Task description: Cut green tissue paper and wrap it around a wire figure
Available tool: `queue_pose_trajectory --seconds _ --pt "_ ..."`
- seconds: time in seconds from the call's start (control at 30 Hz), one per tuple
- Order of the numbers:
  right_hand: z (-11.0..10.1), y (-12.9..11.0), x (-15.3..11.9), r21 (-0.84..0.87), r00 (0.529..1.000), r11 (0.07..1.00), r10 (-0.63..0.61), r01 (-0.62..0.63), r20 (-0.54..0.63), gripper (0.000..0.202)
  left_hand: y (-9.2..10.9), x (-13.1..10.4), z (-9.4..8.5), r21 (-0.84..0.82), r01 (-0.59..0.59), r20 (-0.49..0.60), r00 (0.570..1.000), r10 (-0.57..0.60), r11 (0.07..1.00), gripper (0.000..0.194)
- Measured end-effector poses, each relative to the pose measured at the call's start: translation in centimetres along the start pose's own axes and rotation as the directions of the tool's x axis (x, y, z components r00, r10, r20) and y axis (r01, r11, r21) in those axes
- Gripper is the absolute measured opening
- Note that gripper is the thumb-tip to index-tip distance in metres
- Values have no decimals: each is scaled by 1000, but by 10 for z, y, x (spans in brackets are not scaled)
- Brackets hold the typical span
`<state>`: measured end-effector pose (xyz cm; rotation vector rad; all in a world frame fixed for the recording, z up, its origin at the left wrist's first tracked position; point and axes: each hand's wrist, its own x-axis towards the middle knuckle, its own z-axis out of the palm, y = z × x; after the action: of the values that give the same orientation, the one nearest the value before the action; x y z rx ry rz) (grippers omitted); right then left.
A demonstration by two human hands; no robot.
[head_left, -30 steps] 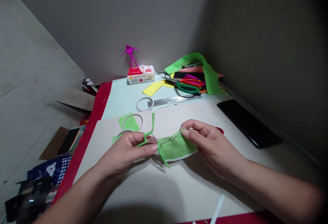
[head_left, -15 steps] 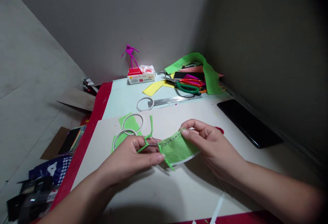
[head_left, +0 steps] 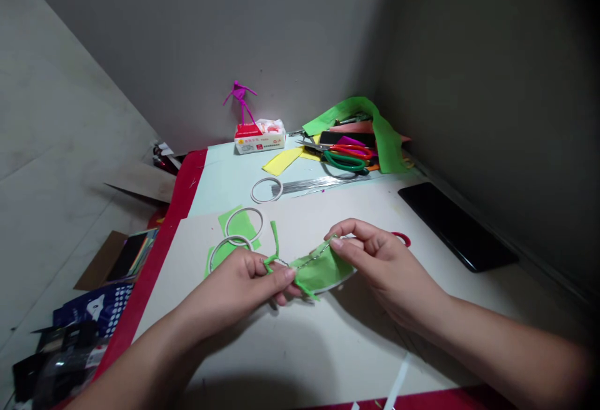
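Note:
Pinched between the thumb and fingers of my left hand point(head_left: 253, 275) is a wire figure point(head_left: 270, 261) with green-wrapped limbs. Its bare twisted wire point(head_left: 312, 260) runs to the right along a green paper strip point(head_left: 325, 272) with a pale lower edge. My right hand point(head_left: 370, 254) pinches the far end of the wire and the strip's upper corner between thumb and forefinger. Both hands hover a little above the pale board. The part of the figure under my left thumb is hidden.
Beyond my left hand lie tape rings point(head_left: 244, 225) on green paper pieces. A magenta wire figure point(head_left: 240, 94) stands on a small box point(head_left: 260, 138). Scissors point(head_left: 347, 159), coloured paper strips and thin wires point(head_left: 319, 184) are at the back. A black phone point(head_left: 454, 225) lies to the right.
My left thumb has come down onto the wire joint where the strip begins. The green limbs have tilted slightly; my right hand keeps its pinch almost in place.

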<state>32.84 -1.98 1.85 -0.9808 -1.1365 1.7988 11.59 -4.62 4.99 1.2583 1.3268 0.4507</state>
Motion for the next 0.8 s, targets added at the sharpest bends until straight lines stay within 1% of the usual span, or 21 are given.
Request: queue_pose_trajectory --seconds 0.03,0.1,0.2,0.3,0.4,0.5,0.63,0.7,0.8 --pt "0 0 0 -1 1000 1000 -2 2 5 21 1 -1 -1 8 12 3 1000 -12 1000 40" --pt "-1 1 -1 21 999 1000 4 -5 35 20 3 -3 -4 8 23 52 998 -23 1000 42" --pt "-1 1 -2 82 994 995 40 -49 105 25 6 -5 -10 -4 -12 145 989 13 1000 43" --pt "0 -1 -2 85 993 995 45 -55 107 30 4 -6 -14 3 -51 149 988 50 999 43" --pt "1 -1 -1 27 998 999 17 -19 58 27 1 -6 -15 -12 -42 158 986 43 999 44" --pt "1 1 0 -67 999 997 -48 49 14 22 1 -8 -15 9 -26 148 989 25 1000 46" --pt "1 5 0 -200 987 968 -160 154 -15 16 5 -10 -16 11 -34 235 972 31 999 44" --pt "0 6 1 -247 984 954 -179 169 -18 15 7 -11 -17 18 -44 253 967 38 999 40" --pt "-2 8 2 -290 987 946 -158 147 -16 17 7 -11 -17 64 -59 238 970 42 996 39"
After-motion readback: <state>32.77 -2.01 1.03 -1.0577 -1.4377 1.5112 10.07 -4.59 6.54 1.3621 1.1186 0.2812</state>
